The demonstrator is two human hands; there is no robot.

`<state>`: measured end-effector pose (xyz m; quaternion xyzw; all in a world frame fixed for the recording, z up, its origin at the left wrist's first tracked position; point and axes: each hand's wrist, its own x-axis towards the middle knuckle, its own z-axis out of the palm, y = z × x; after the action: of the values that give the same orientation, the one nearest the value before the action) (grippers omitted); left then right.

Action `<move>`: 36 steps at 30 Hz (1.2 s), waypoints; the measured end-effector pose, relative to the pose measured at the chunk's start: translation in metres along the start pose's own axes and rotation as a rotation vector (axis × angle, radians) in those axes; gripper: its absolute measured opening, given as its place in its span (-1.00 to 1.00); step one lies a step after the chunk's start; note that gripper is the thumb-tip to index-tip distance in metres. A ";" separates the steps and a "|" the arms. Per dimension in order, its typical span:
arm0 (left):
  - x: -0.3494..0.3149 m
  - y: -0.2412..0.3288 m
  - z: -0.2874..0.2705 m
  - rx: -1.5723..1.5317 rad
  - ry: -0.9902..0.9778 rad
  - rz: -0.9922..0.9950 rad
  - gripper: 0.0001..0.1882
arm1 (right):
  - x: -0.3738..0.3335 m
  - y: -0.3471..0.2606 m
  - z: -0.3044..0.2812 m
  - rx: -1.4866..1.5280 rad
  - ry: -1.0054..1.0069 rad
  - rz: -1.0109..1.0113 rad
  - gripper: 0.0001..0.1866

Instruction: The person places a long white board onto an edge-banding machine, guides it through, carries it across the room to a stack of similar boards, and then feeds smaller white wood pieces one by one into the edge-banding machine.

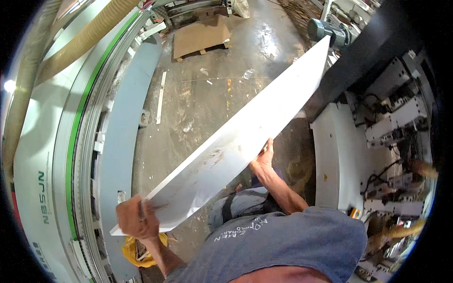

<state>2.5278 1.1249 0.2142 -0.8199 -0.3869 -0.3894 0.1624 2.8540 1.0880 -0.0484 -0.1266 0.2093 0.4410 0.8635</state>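
A long white board, smudged brown near its middle, stretches slantwise in front of me from the lower left to the upper right. Its near left end is in my left hand, which is slightly blurred and closed over the board there. My right hand grips the near long edge around the middle, thumb on the upper face; the other fingers are mostly hidden beneath. The far end of the board overlaps a grey-green motor in the view, and I cannot tell whether they touch.
At left runs a long machine with a green stripe and a blue-grey ledge. A yellow bag of scraps sits below my left hand. Machinery with a white cabinet stands at right. A brown sheet lies on a pallet ahead.
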 end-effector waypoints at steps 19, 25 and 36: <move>0.183 -0.069 0.495 -0.717 0.517 -1.236 -0.48 | 0.509 -0.086 0.281 -0.209 -0.124 -0.099 -0.17; 0.273 -0.096 0.668 -0.675 0.520 -1.102 -0.46 | 0.634 -0.070 0.378 -0.212 0.050 -0.041 -0.36; 0.458 -0.196 0.872 -0.551 0.355 -1.336 -0.67 | 0.897 -0.010 0.510 -0.251 0.077 -0.167 -0.41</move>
<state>3.0081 1.9791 -0.0043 -0.3458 -0.6592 -0.6148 -0.2606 3.4593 1.9235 -0.0239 -0.2675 0.1741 0.3851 0.8659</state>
